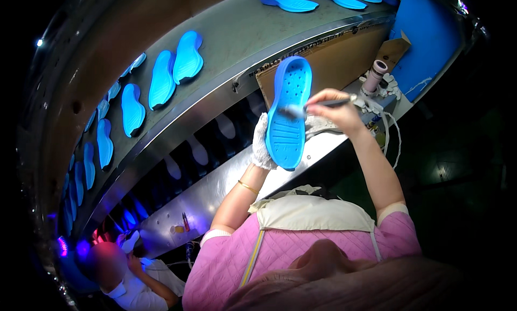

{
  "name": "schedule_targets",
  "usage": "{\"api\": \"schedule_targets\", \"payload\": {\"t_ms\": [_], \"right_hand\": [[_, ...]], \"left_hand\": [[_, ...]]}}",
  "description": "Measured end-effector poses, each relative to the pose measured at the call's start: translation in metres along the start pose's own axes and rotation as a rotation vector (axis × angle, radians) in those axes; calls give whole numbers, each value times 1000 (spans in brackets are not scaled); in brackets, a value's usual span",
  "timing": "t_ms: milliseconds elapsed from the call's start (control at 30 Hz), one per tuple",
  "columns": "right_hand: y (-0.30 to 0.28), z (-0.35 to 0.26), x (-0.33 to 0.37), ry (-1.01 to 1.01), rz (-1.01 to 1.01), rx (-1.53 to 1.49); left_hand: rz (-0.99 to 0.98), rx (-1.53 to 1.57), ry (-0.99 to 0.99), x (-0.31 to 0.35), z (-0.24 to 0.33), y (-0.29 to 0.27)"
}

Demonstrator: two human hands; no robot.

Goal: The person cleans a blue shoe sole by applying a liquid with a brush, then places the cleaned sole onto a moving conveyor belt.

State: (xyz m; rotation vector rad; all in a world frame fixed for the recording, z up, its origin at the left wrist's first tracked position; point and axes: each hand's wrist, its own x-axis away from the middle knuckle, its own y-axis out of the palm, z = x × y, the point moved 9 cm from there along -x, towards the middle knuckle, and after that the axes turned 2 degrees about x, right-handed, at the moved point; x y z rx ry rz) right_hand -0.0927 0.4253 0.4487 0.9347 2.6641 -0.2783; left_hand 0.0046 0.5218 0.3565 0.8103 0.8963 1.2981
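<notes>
My left hand (260, 145), in a whitish knit glove, is closed around the left edge of a blue shoe sole (286, 141). The sole stands nearly upright in the picture, its inner face toward me, with small holes at the upper end and ridges lower down. My bare right hand (340, 114) pinches the dark handle of a brush (330, 102). The brush's pale bristles lie over the middle of the sole and are smeared by motion; whether they touch it I cannot tell. Behind the sole, the left hand's fingers are mostly hidden.
A conveyor belt (226, 39) carrying several blue soles (162, 79) curves along the far and left side, with a metal rim. A cardboard panel (344, 58) leans below it. At the right stand a pink cylindrical container (374, 77) and white cords. Another person (137, 278) handles a sole at lower left.
</notes>
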Motion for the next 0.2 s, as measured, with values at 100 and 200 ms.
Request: {"api": "schedule_targets", "payload": {"t_ms": [100,200], "right_hand": [[-45,-16,-18,-148,283,95],[-44,-8,-19,-168,315,95]], "left_hand": [[-22,6,-12,8,-4,6],[-72,3,-5,6,0,8]]}}
